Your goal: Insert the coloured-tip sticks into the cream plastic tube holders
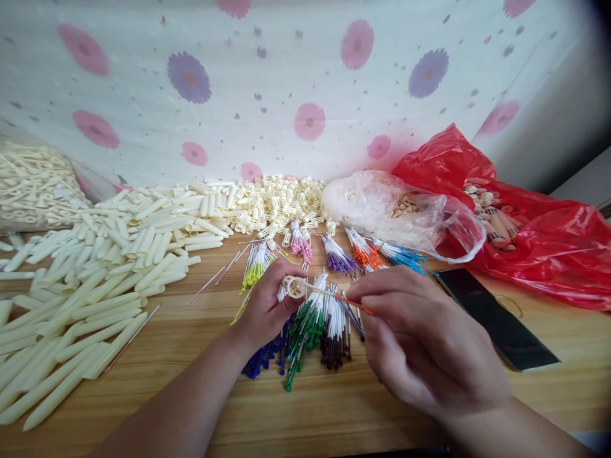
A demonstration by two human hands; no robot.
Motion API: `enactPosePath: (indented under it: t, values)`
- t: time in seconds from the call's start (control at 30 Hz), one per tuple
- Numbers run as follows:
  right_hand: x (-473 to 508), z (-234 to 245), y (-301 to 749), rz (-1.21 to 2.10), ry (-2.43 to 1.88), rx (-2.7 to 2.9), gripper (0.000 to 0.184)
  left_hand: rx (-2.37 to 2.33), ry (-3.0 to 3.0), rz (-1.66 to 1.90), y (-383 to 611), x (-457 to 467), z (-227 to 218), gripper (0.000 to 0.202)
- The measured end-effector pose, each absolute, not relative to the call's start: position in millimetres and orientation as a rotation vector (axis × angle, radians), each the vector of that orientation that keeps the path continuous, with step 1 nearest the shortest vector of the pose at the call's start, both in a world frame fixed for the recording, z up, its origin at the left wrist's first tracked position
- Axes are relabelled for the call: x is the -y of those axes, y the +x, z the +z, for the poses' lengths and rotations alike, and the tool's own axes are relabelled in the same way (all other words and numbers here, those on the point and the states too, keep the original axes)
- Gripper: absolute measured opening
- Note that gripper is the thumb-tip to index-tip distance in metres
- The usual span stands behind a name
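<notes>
My left hand (262, 305) pinches a small cream slotted plastic ring (294, 287) between thumb and fingers, above the middle of the table. From the right, my right hand (424, 337) grips a thin orange-ended pen refill (341, 296); its pale end meets the slotted ring, but how deep it sits I cannot tell. Beneath both hands lie bundles of white refills with green ends (305, 327), dark brown ends (336, 340) and blue ends (267, 356), partly hidden by my left hand. Farther back are yellow-green (255, 267), pink (300, 243), purple (340, 256), orange (365, 251) and light blue (401, 254) bundles.
Cream tubes (105, 305) cover the left side of the wooden table (191, 394). More slotted rings (281, 200) are heaped at the back. A clear bag (358, 197), a red bag (534, 235), a black flat object (496, 324) and a bag of small parts (38, 184) lie around.
</notes>
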State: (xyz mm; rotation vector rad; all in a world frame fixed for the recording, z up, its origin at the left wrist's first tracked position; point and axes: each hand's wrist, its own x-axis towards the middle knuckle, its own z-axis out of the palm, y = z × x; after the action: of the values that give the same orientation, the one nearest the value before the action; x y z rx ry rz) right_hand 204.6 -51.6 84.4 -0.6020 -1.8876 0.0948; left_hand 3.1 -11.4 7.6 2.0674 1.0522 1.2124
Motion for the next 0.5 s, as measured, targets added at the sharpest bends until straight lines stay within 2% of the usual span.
enactPosePath:
  t: [0.5]
  values:
    - [51,79,199,0.137,-0.567,1.854,0.027,-0.985,2.096,1.225,5,9,9,0.037]
